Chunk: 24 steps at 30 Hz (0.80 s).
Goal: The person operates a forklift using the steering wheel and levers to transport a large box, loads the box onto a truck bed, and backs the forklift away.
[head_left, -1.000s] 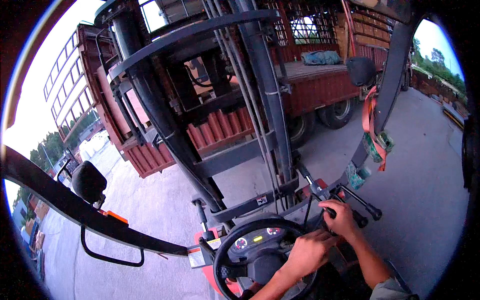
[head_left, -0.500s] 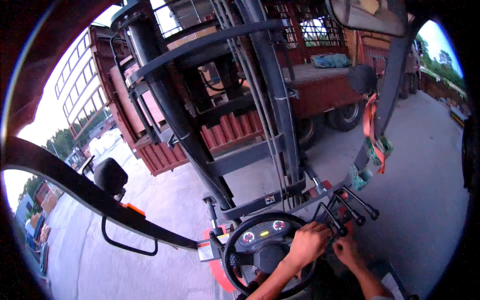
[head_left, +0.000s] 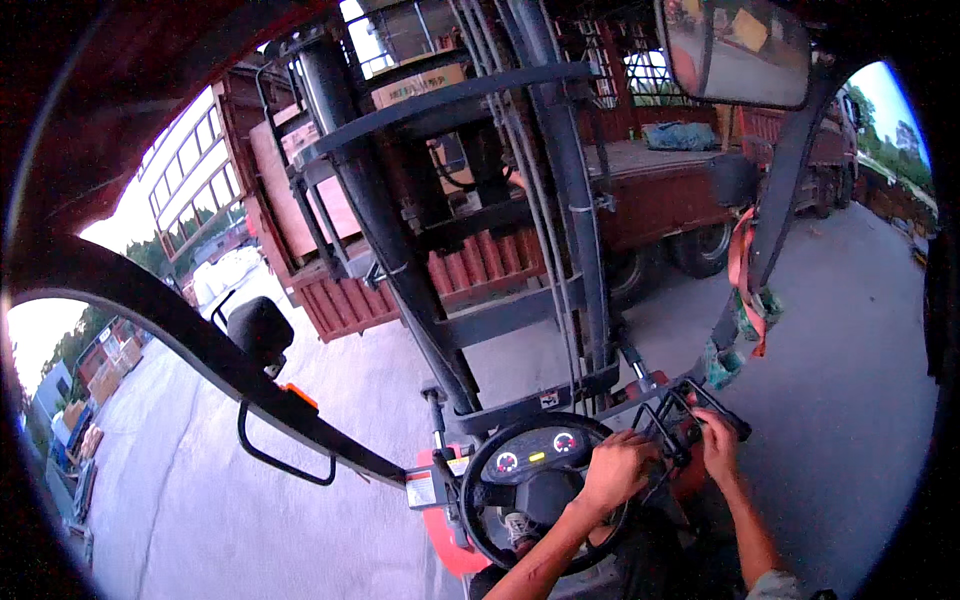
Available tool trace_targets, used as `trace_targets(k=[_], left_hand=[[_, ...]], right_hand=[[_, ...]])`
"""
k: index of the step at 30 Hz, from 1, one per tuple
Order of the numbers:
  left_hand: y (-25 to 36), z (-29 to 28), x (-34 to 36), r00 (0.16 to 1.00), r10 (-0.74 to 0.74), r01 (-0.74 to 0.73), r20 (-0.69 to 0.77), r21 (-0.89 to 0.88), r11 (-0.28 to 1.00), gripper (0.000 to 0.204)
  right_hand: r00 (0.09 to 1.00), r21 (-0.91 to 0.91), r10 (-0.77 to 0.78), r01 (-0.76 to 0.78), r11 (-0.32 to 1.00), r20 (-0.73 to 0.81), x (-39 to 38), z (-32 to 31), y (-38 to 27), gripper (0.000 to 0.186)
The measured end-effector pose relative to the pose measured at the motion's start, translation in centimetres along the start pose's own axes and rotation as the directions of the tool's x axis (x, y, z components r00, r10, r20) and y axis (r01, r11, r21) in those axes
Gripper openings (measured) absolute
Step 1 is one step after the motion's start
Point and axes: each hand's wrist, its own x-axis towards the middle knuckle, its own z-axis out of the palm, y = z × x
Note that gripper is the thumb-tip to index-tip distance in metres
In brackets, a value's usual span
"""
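Observation:
My left hand (head_left: 618,470) is closed over the right side of the black steering wheel (head_left: 497,437), its fingers curled near the control levers. To the right, my right hand (head_left: 719,442) is closed at the group of black control levers (head_left: 672,418). Its fingertips are on one of them, partly hiding it. Behind the wheel is a dashboard (head_left: 537,451) with two round gauges and a small yellow display. The forklift mast (head_left: 400,270) rises straight ahead, with chains or hoses down its middle.
A red flatbed truck (head_left: 655,215) stands ahead beyond the mast, carrying cartons (head_left: 420,86) and a blue-green bundle (head_left: 680,136). A mirror (head_left: 740,50) hangs at upper right. Orange strap (head_left: 741,262) is tied to the right post. Stacked goods line the far left.
My right hand has moved up and forward from below the levers onto them. My left hand stays on the wheel. The view has tilted slightly, shifting the mast and truck right and down.

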Motion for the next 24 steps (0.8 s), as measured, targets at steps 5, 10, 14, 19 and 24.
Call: trace_targets(k=[5,10,14,19,24], left_hand=[[0.4,0.4,0.4,0.999,-0.02,0.019,0.038,0.026,0.999,0.033],[0.2,-0.3,0.3,1.0,-0.009,0.009,0.029,-0.012,1.0,0.037],[0.0,0.0,0.6,0.999,-0.003,0.004,0.053,-0.013,1.0,0.038],[0.2,-0.2,0.6,1.0,0.028,-0.027,0.012,-0.058,0.998,0.038],[0.2,0.1,0.6,0.999,0.03,-0.029,0.022,-0.065,0.997,0.039]], right_hand=[[0.987,-0.067,-0.154,0.15,0.986,-0.044,6.0,3.7,2.3,0.026],[0.994,0.019,-0.065,0.067,0.998,-0.09,10.0,6.4,1.9,0.023],[0.994,0.016,-0.036,0.038,0.999,-0.103,9.9,6.3,2.5,0.023],[0.994,0.02,-0.055,0.057,0.998,-0.092,9.1,6.2,2.1,0.023],[0.992,0.016,-0.078,0.08,0.997,-0.095,9.0,5.8,2.1,0.02]])
